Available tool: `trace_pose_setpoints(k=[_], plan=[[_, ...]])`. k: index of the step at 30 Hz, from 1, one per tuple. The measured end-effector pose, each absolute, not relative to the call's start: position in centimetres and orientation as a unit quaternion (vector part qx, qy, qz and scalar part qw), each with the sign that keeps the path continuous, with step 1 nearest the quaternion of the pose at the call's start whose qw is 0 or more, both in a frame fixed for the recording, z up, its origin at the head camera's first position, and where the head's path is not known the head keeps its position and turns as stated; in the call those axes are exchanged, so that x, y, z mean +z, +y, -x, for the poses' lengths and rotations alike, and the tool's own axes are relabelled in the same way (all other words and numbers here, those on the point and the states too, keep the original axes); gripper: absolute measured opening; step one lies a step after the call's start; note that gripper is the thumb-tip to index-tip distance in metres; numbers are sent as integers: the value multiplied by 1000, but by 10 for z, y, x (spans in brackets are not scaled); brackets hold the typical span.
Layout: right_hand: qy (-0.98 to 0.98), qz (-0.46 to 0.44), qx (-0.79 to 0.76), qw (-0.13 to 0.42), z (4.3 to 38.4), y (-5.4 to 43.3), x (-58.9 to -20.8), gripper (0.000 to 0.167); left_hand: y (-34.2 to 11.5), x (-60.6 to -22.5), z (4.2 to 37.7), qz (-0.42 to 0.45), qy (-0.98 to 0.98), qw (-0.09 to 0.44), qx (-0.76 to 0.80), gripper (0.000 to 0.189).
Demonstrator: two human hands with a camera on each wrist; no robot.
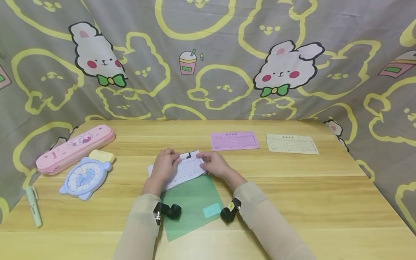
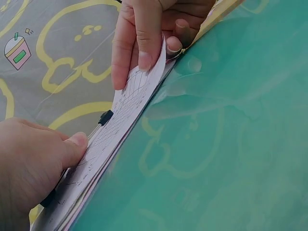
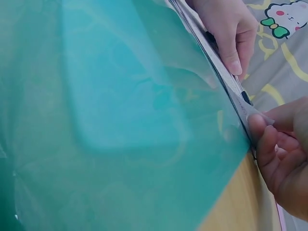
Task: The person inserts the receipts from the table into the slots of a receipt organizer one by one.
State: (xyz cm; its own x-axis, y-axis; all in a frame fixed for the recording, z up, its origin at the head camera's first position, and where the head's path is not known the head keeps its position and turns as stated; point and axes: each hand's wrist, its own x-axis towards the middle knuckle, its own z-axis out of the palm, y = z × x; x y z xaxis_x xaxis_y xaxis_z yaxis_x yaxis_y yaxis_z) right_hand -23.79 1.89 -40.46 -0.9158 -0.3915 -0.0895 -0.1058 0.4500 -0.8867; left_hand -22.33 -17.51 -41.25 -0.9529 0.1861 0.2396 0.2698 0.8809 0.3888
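Note:
A stack of white printed forms (image 1: 187, 171) lies at the far end of a see-through green plastic folder (image 1: 188, 207). A clip with black ends (image 1: 185, 156) sits at the forms' far edge. My left hand (image 1: 165, 168) grips the stack and clip at that edge, thumb on top, other fingers mostly hidden. With thumb and fingers, my right hand (image 1: 216, 166) pinches the right end of the forms. In the left wrist view, the top sheet (image 2: 132, 96) curves upward at my right hand (image 2: 154, 29). The right wrist view shows a sheet corner (image 3: 262, 118) between the right fingertips.
Beyond my right hand lie a purple form (image 1: 234, 141) and a pale yellow form (image 1: 292, 144). At left are a pink pencil case (image 1: 76, 148), a blue clock (image 1: 86, 178), a yellow item (image 1: 103, 156) and a green highlighter (image 1: 33, 207). A patterned curtain (image 1: 218, 41) hangs behind the table.

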Motion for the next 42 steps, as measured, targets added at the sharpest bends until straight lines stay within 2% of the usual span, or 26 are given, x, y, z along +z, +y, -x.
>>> trace_pose_setpoints(k=[17, 23, 29, 32, 36, 42], plan=[[836, 156, -509, 130, 234, 21, -408, 40, -175, -413, 221, 127, -962, 107, -217, 33], [816, 177, -530, 148, 233, 34, -404, 42, -175, -411, 221, 120, -961, 107, -223, 33], [810, 199, -531, 149, 228, 59, -391, 39, -176, -413, 223, 118, -962, 106, -221, 33], [821, 195, -516, 150, 220, 75, -372, 38, -176, -415, 224, 117, -962, 104, -225, 33], [846, 204, -476, 124, 214, 99, -352, 35, -176, -415, 224, 116, -960, 105, -231, 33], [862, 209, -458, 65, 235, 146, -364, 37, -176, -415, 223, 111, -958, 109, -241, 32]])
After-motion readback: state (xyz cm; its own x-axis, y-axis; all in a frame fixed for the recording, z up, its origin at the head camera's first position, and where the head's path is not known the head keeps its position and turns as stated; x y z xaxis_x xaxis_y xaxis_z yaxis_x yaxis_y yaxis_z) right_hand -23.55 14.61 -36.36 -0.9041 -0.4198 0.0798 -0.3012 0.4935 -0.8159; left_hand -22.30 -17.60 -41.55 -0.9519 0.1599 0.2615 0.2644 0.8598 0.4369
